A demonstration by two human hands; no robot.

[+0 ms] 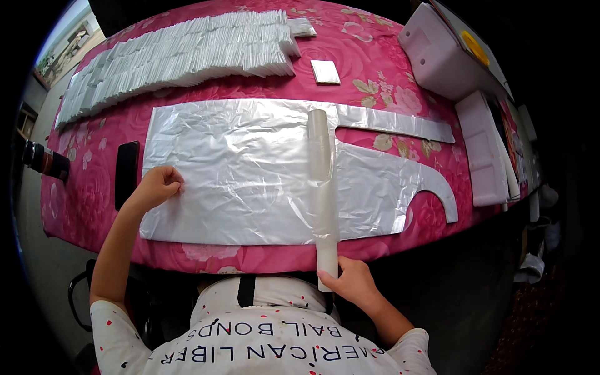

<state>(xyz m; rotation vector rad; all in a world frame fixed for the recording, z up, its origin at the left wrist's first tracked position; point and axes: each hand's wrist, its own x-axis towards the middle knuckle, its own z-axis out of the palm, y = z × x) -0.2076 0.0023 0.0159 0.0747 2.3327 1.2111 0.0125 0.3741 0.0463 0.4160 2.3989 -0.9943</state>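
Note:
A flat silvery-white plastic sheet (244, 181), shaped like a disposable apron with straps and curved cut-outs at its right end, lies spread before me. Across it, from far to near, rests a long pale, translucent tube (322, 169). My right hand (350, 278) grips this tube's near end, just past the table's front edge. Over the sheet's left part is my left hand (159, 186), its fingers curled in and pinched together. Whatever may be between those fingertips is too small to make out.
Rows of folded white plastic packets (187, 53) line the far left of the pink flowered tablecloth (387, 81). One folded packet (325, 72) lies apart. A black phone (127, 175) and a dark bottle (47, 160) are at left; white foam boxes (431, 53) stand at right.

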